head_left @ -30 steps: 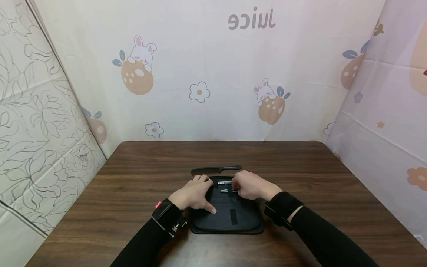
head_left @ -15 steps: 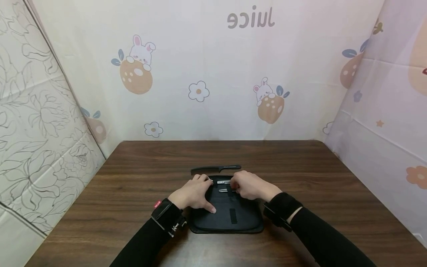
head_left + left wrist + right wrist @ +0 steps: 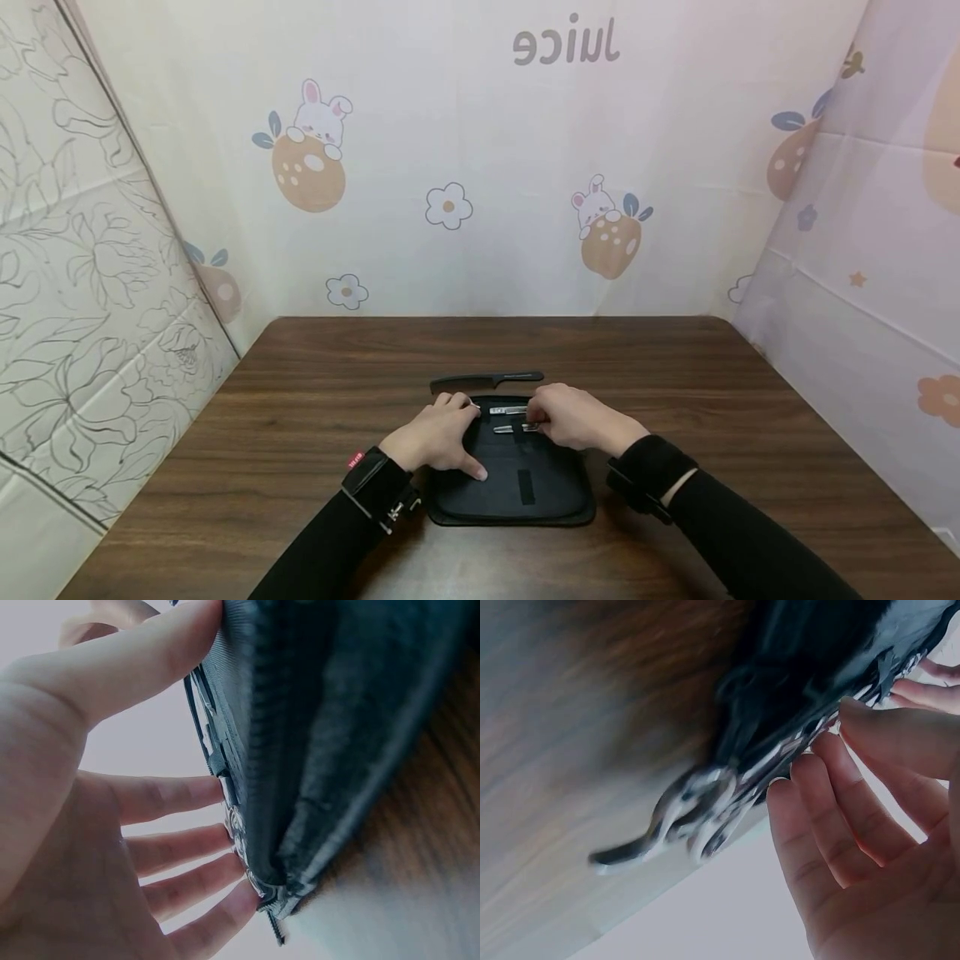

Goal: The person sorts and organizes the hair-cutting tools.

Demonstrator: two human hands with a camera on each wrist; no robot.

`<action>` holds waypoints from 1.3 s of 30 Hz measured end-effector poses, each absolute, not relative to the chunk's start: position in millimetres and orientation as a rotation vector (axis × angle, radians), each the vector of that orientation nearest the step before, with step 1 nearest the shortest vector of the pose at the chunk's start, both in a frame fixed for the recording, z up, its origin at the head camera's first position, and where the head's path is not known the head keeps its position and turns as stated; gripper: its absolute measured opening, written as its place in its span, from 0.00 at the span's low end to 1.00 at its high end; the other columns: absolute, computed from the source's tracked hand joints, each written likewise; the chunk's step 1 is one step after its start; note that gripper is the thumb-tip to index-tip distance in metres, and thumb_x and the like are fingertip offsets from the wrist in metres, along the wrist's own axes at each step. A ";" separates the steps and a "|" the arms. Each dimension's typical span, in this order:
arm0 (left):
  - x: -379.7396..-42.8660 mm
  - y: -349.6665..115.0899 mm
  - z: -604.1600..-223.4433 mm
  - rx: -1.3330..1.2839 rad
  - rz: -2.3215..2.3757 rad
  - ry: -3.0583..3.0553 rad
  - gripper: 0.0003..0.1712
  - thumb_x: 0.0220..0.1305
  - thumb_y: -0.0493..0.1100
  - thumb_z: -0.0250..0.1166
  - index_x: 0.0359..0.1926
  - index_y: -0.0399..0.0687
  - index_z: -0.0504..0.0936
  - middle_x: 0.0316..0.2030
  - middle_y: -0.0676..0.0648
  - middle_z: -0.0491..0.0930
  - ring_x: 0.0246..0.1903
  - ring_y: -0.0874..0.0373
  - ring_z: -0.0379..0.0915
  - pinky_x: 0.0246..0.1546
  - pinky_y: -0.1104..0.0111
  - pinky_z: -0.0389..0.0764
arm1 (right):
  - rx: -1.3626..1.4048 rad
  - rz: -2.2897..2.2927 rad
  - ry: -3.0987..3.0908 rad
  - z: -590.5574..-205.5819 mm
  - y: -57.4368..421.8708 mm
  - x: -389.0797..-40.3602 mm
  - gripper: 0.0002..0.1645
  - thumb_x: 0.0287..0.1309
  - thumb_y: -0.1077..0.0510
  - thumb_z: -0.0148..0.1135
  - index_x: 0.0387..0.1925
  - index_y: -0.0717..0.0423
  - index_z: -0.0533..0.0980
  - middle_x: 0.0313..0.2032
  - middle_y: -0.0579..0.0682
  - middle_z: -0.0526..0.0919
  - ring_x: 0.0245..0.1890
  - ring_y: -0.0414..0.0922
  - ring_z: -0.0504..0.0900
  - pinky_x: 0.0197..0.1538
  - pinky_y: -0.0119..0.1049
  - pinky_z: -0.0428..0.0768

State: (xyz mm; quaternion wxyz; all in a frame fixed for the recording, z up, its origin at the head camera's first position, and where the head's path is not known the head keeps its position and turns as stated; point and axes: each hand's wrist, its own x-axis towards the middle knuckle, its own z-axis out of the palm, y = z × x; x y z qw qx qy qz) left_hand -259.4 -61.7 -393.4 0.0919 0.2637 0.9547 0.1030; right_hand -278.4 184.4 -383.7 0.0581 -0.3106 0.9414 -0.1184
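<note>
A flat black zip case [image 3: 487, 500] lies on the table, with silver tools tucked under its straps. My left hand [image 3: 433, 435] spreads over its left edge. In the left wrist view the thumb rests on the zipped side, and the straight fingertips touch the edge by small metal loops. My right hand [image 3: 576, 419] holds scissors [image 3: 661, 817] between thumb and bent fingertips. Their loops and curved finger rest stick out past the case edge in the right wrist view. A slim blade [image 3: 504, 430] shows left of the fingers, below another silver blade [image 3: 506, 410].
Just behind the case lies a black comb [image 3: 467, 383]. An elastic strap [image 3: 526, 487] crosses the case's lower part. The brown wooden table [image 3: 337, 358] reaches back to a printed curtain [image 3: 450, 108], with more curtain on both sides.
My right hand shifts slightly right along the scissors, uncovering more of the silver blades. My left hand stays in place on the case.
</note>
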 end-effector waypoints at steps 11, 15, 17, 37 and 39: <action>-258.3 -62.7 -393.6 0.789 0.303 2.840 0.53 0.50 0.65 0.78 0.71 0.44 0.71 0.69 0.42 0.66 0.68 0.45 0.59 0.66 0.52 0.67 | -0.936 -0.230 2.864 -373.8 204.1 -277.9 0.10 0.62 0.65 0.67 0.44 0.53 0.85 0.39 0.46 0.79 0.41 0.46 0.79 0.43 0.44 0.80; -258.2 -63.2 -393.6 0.795 0.307 2.838 0.53 0.50 0.65 0.79 0.70 0.43 0.71 0.68 0.42 0.67 0.68 0.44 0.60 0.65 0.51 0.68 | -0.933 -0.220 2.862 -372.8 207.4 -276.7 0.10 0.61 0.65 0.69 0.44 0.54 0.85 0.39 0.47 0.80 0.43 0.47 0.79 0.43 0.45 0.81; -258.2 -63.3 -393.3 0.797 0.307 2.838 0.53 0.50 0.65 0.79 0.70 0.43 0.72 0.68 0.42 0.67 0.68 0.44 0.60 0.65 0.51 0.68 | -0.936 -0.216 2.864 -373.5 208.2 -276.5 0.10 0.61 0.65 0.69 0.44 0.54 0.85 0.39 0.47 0.80 0.42 0.47 0.80 0.42 0.46 0.81; -259.5 -61.4 -394.7 0.782 0.286 2.843 0.53 0.50 0.66 0.78 0.71 0.44 0.71 0.69 0.42 0.66 0.68 0.45 0.59 0.66 0.52 0.67 | -0.971 -0.136 2.892 -379.9 202.9 -276.0 0.07 0.59 0.67 0.69 0.38 0.54 0.86 0.35 0.46 0.80 0.36 0.43 0.79 0.42 0.43 0.82; -259.3 -61.4 -395.1 0.780 0.283 2.843 0.54 0.50 0.67 0.78 0.71 0.45 0.71 0.69 0.42 0.66 0.68 0.45 0.59 0.66 0.53 0.67 | -0.989 -0.133 2.889 -380.3 202.6 -276.1 0.07 0.59 0.67 0.68 0.37 0.54 0.86 0.35 0.46 0.80 0.34 0.42 0.78 0.41 0.43 0.81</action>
